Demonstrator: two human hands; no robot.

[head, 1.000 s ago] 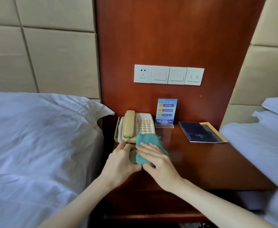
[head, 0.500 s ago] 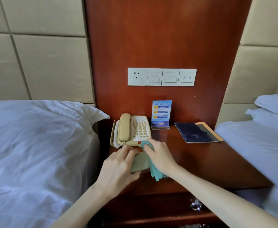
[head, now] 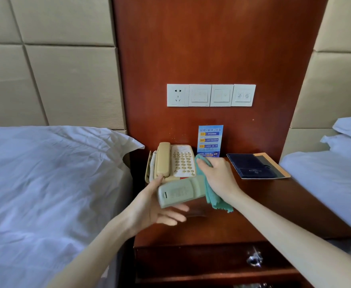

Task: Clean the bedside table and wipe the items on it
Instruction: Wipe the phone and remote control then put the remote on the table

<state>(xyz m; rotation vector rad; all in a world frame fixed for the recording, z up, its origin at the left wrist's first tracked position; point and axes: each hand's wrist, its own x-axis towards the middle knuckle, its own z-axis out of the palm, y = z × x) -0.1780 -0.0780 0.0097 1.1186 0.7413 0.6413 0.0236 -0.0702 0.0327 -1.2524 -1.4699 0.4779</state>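
A pale green remote control [head: 178, 192] is held above the front left of the reddish wooden bedside table [head: 274, 206]. My left hand [head: 154, 204] supports its near end from below, palm up. My right hand [head: 218, 179] grips a teal cloth [head: 214, 201] wrapped around the remote's far end, with the cloth hanging down. A beige phone [head: 174, 161] sits at the back left of the table, just behind my hands. A blue info card [head: 210, 140] stands against the wall panel. A dark blue folder [head: 253, 166] lies at the back right.
Beds with white linen flank the table, one on the left [head: 46, 183] and one on the right [head: 332, 173]. A row of white switches and a socket [head: 211, 95] is on the wood panel. A drawer with a metal knob [head: 253, 259] sits below the tabletop.
The remote has been lifted and turned so its face shows. My left hand opened beneath it. My right hand slid the cloth toward the remote's far end.
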